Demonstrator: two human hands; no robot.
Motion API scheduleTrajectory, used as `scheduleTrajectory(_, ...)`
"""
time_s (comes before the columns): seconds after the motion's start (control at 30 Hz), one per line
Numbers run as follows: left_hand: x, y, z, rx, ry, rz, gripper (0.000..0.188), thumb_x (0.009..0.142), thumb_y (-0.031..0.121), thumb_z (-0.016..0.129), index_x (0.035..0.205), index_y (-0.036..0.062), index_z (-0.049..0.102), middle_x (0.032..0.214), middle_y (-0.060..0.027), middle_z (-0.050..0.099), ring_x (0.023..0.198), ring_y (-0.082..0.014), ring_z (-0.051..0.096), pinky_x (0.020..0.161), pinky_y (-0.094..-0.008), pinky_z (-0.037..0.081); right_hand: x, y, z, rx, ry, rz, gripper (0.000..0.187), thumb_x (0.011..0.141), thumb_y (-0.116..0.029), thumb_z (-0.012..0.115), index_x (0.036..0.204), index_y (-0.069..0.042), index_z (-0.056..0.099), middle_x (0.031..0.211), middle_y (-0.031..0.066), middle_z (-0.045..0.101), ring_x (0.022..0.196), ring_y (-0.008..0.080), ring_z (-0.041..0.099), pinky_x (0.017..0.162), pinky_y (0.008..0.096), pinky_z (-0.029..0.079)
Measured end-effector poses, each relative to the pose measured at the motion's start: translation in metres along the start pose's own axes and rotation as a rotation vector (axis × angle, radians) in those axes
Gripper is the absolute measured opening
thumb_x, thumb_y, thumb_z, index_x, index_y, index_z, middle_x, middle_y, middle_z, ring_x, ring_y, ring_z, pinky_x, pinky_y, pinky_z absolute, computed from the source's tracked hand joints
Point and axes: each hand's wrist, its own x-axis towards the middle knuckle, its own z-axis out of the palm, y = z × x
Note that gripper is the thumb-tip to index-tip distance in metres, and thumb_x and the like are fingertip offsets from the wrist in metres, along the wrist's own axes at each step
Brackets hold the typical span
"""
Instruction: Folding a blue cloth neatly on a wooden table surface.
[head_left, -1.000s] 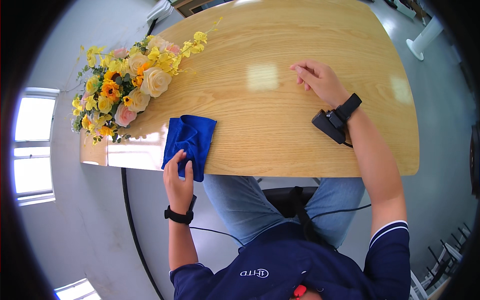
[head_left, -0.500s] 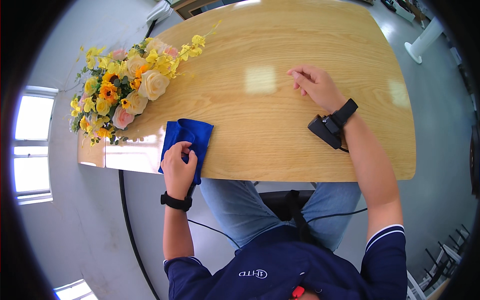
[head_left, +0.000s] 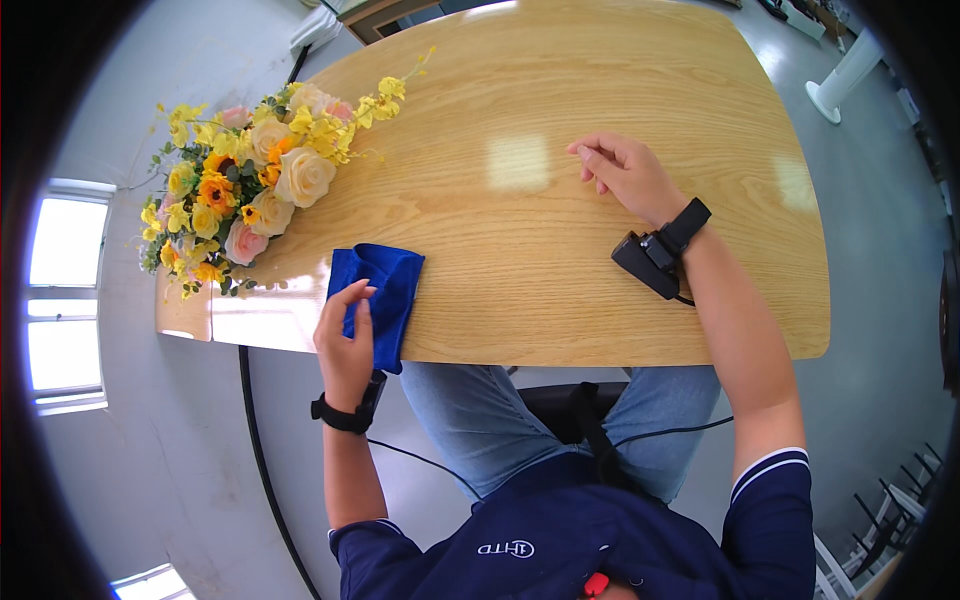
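A folded blue cloth [head_left: 397, 290] lies near the table's front edge, left of my body, with one corner hanging slightly over the edge. My left hand [head_left: 345, 335] is over the cloth's left side, thumb and forefinger apart and nothing gripped between them. Whether its lower fingers touch the fabric is hard to see. Farther out on the right, my right hand [head_left: 625, 175] rests above the wooden tabletop [head_left: 480, 260]. Its fingers are loosely bent with small gaps, and no object shows in them.
A large bunch of yellow, cream and pink flowers [head_left: 240, 190] stands at the table's left side. Black straps circle both wrists, with a black device [head_left: 648, 262] on the right one. A thin cable [head_left: 425, 458] crosses my lap. A white post [head_left: 845, 75] stands beyond the far right.
My left hand has lifted and shifted slightly left off the cloth, its fingers spreading. More of the blue cloth shows now. My right hand has barely moved.
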Motion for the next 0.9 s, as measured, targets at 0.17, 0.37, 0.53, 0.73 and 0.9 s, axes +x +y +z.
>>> scheduleTrajectory(0.17,0.013,-0.041,-0.024,0.155,-0.088,-0.100,0.024,0.079,0.004,0.055,0.103,0.0013,0.057,0.099,-0.0132,0.058,0.090,-0.0233,0.057,0.081,-0.0315,0.044,0.002,0.000,0.000,0.016,-0.003,-0.015,0.023,0.090,-0.019,0.047,0.102,-0.003,0.058,0.073,0.0003,0.054,0.060,0.0054,0.046,0.056,0.0190,0.040)
scheduleTrajectory(0.37,0.026,-0.064,-0.026,0.136,-0.284,-0.200,0.029,0.076,0.010,0.062,0.103,0.0007,0.057,0.099,-0.0101,0.060,0.090,-0.0185,0.057,0.082,-0.0295,0.044,0.001,-0.001,-0.001,0.019,-0.011,0.003,0.022,0.089,-0.016,0.048,0.099,0.000,0.058,0.075,0.0024,0.056,0.068,0.0066,0.052,0.056,0.0211,0.044)
scheduleTrajectory(0.53,0.040,-0.052,-0.016,0.302,-0.272,-0.075,0.018,0.073,0.012,0.064,0.084,-0.0005,0.057,0.083,-0.0135,0.059,0.079,-0.0261,0.057,0.071,-0.0317,0.045,-0.001,-0.001,0.000,0.038,-0.021,-0.014,0.021,0.089,-0.016,0.048,0.099,0.001,0.057,0.075,0.0024,0.056,0.068,0.0067,0.052,0.056,0.0216,0.044)
scheduleTrajectory(0.73,0.053,-0.070,-0.030,0.078,-0.324,-0.308,0.019,0.081,0.017,0.060,0.084,-0.0007,0.054,0.075,-0.0093,0.057,0.070,-0.0186,0.055,0.066,-0.0288,0.044,-0.001,-0.003,0.000,0.022,-0.027,-0.004,0.022,0.089,-0.016,0.048,0.100,0.000,0.057,0.074,0.0019,0.056,0.068,0.0067,0.051,0.057,0.0218,0.044)
scheduleTrajectory(0.9,0.062,-0.107,-0.045,0.033,-0.287,-0.327,0.015,0.085,0.019,0.057,0.085,0.0043,0.052,0.069,0.0000,0.054,0.062,-0.0069,0.050,0.056,-0.0200,0.040,-0.001,-0.007,0.001,0.031,-0.030,0.036,0.022,0.089,-0.017,0.047,0.100,0.000,0.057,0.074,0.0014,0.055,0.068,0.0067,0.051,0.058,0.0221,0.044)
